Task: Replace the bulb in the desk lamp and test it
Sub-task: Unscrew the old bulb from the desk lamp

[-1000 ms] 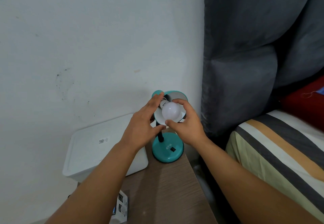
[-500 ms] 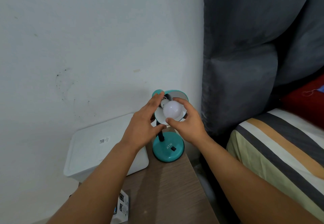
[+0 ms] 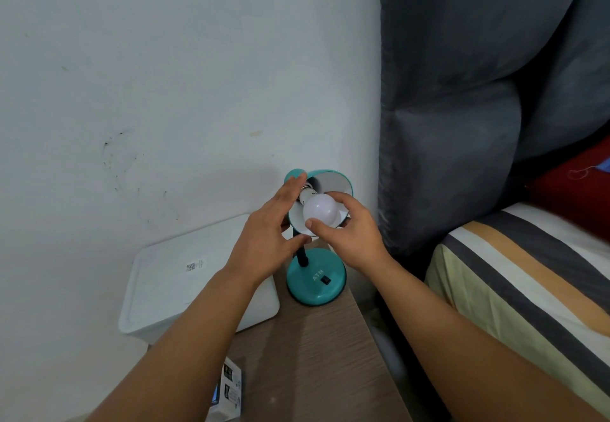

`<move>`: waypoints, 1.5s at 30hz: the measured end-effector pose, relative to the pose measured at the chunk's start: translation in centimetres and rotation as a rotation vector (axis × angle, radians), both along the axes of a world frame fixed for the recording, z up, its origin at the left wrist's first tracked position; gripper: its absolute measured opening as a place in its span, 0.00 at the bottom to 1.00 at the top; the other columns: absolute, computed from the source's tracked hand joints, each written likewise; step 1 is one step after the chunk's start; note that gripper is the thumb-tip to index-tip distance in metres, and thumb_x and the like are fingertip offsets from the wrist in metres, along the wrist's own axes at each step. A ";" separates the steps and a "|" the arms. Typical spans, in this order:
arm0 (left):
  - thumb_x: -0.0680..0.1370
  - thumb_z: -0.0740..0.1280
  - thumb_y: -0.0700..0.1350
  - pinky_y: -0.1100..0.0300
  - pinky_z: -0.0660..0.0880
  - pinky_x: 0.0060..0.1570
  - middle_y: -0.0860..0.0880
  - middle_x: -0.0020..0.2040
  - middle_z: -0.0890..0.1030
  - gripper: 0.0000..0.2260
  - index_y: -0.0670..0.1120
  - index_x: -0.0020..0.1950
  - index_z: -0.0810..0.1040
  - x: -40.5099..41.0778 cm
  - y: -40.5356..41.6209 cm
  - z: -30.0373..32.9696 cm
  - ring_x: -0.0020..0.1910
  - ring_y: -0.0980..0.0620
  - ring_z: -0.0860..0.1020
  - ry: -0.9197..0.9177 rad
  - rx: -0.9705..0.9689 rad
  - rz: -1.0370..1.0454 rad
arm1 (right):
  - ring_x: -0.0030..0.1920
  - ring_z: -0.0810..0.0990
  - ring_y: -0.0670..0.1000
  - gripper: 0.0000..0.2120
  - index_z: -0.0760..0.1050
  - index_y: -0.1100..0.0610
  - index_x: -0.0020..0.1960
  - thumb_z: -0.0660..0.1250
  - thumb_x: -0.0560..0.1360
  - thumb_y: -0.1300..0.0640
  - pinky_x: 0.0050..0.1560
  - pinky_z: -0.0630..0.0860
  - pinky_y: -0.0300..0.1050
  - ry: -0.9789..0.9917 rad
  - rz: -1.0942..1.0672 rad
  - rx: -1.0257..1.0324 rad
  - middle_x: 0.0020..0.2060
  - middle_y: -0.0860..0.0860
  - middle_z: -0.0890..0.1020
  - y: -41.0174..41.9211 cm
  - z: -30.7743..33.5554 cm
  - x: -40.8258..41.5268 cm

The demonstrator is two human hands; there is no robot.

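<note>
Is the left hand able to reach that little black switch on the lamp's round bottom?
Probably yes. The left hand holds the shade just above the teal base, and nothing covers the black switch.

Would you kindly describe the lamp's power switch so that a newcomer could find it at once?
Start at the wooden bedside table between the white wall and the bed, and find the teal desk lamp standing at its far end. On the lamp's round base, beside the pale lettering, sits the switch: a small black rectangle, the only dark mark on that teal disc.
</note>
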State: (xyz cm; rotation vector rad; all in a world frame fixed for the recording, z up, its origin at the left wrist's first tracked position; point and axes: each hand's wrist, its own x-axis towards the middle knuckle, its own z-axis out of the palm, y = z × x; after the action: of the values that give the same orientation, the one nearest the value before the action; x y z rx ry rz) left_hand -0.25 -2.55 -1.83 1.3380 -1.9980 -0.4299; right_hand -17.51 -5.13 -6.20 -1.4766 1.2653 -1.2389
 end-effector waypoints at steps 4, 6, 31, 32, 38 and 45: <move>0.74 0.77 0.43 0.60 0.75 0.66 0.63 0.78 0.64 0.43 0.67 0.78 0.55 -0.1 0.0 0.0 0.72 0.57 0.71 -0.019 -0.003 0.004 | 0.59 0.78 0.49 0.37 0.71 0.45 0.67 0.77 0.63 0.36 0.57 0.80 0.49 0.024 -0.018 0.024 0.60 0.45 0.77 0.3 0.1 0.0; 0.74 0.77 0.42 0.57 0.75 0.66 0.62 0.78 0.63 0.44 0.67 0.78 0.55 -0.2 0.0 0.0 0.73 0.57 0.71 -0.025 -0.002 0.003 | 0.56 0.80 0.49 0.33 0.74 0.49 0.64 0.77 0.65 0.37 0.54 0.80 0.46 0.047 -0.036 0.024 0.57 0.46 0.80 0.3 0.2 0.0; 0.74 0.76 0.42 0.58 0.75 0.65 0.63 0.77 0.64 0.43 0.67 0.78 0.56 -0.1 -0.1 -0.1 0.71 0.57 0.72 -0.013 -0.002 0.002 | 0.59 0.78 0.50 0.34 0.68 0.42 0.65 0.77 0.63 0.39 0.57 0.80 0.52 -0.011 0.000 0.052 0.60 0.44 0.76 0.4 0.4 0.2; 0.74 0.76 0.42 0.58 0.76 0.65 0.62 0.77 0.64 0.43 0.68 0.78 0.55 -0.2 -0.1 -0.1 0.71 0.57 0.72 -0.018 -0.006 0.004 | 0.58 0.77 0.50 0.34 0.68 0.43 0.66 0.78 0.65 0.40 0.56 0.80 0.49 0.008 0.000 0.060 0.60 0.45 0.76 0.5 0.5 0.1; 0.73 0.77 0.42 0.56 0.76 0.65 0.61 0.78 0.64 0.44 0.68 0.78 0.55 -0.3 0.0 -0.1 0.72 0.56 0.72 -0.024 -0.007 0.000 | 0.54 0.81 0.49 0.30 0.75 0.49 0.64 0.77 0.66 0.40 0.50 0.81 0.46 0.094 -0.030 0.058 0.56 0.47 0.80 0.6 0.4 0.0; 0.74 0.77 0.43 0.56 0.76 0.65 0.60 0.78 0.64 0.43 0.68 0.78 0.55 -0.2 0.1 -0.1 0.71 0.56 0.72 -0.009 0.000 0.002 | 0.57 0.79 0.51 0.32 0.71 0.46 0.66 0.80 0.65 0.48 0.54 0.80 0.49 0.042 -0.034 0.037 0.59 0.45 0.77 0.7 0.4 0.1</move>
State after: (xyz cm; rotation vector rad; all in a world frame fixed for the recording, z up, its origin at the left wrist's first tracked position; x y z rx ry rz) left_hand -0.44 -2.49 -1.90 1.3442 -2.0040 -0.4229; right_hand -17.37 -4.41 -5.83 -1.4666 1.3392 -1.2056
